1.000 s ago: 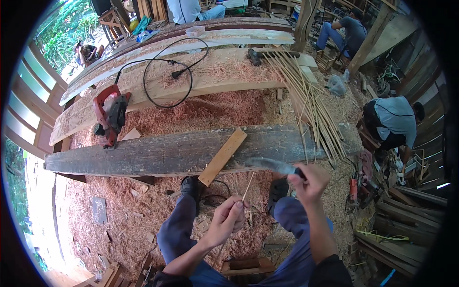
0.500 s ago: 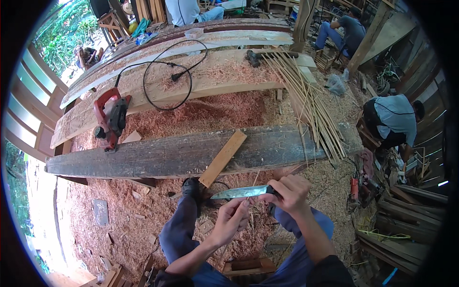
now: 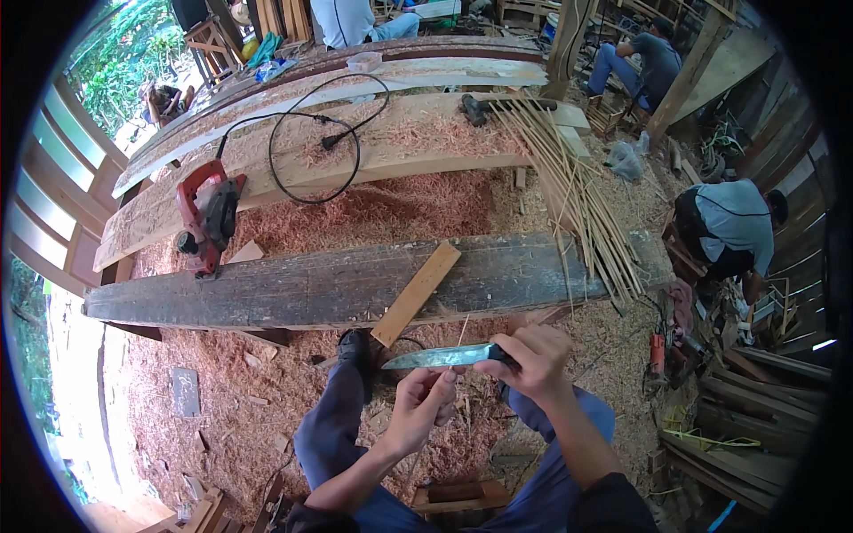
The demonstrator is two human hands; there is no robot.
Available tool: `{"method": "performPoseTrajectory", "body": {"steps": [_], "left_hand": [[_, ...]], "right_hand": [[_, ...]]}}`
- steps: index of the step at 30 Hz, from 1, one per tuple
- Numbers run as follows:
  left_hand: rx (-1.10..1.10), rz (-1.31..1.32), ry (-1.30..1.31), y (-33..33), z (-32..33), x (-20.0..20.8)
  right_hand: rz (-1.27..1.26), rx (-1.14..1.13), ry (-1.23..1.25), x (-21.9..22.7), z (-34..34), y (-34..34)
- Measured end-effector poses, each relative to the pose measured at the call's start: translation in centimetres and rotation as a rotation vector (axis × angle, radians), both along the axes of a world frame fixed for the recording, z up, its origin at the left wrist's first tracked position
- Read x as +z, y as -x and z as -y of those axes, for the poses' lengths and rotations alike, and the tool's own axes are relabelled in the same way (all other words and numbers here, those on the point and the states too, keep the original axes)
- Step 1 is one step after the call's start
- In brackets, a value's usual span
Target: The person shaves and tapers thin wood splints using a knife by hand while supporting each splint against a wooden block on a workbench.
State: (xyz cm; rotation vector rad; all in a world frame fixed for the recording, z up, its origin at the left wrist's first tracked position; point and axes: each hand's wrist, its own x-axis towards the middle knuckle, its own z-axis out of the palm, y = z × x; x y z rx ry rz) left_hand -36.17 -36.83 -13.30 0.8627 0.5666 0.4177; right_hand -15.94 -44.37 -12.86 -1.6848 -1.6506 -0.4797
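My right hand [image 3: 538, 362] is closed round the dark handle of a knife [image 3: 434, 357], its broad blade pointing left across my lap. Just below the blade, my left hand [image 3: 421, 412] pinches a thin bamboo stick [image 3: 465, 330] between thumb and fingers. The stick's upper part rises past the blade, which crosses in front of it or touches it; I cannot tell which. A bundle of similar thin sticks [image 3: 593, 209] lies across the right end of a dark, worn plank [image 3: 302, 286]. A short light board [image 3: 418, 293] rests slantwise on that plank.
A red electric planer [image 3: 210, 218] sits at the left, its black cord [image 3: 357, 153] looped over a pale beam [image 3: 409, 164]. A hammer [image 3: 473, 108] lies farther back. Wood shavings [image 3: 240, 400] cover the ground. A person [image 3: 730, 222] crouches at right; others sit farther off.
The knife and my right hand have shifted slightly left. My left hand has moved a little left too, and the stick now shows farther left above the blade.
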Motion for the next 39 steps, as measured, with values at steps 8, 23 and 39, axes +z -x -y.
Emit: {"method": "performPoseTrajectory", "body": {"steps": [8,23,39], "left_hand": [[-0.058,0.066,0.037,0.1,-0.1,-0.8],[-0.134,0.093,0.234,0.4,-0.6,-0.5],[-0.134,0.064,0.159,0.2,-1.5,0.1]], "right_hand": [[-0.067,0.073,-0.008,-0.4,-0.6,0.4],[-0.090,0.043,-0.141,-0.2,0.3,-2.1],[-0.029,0.050,0.028,0.0,-0.8,-1.1]]}}
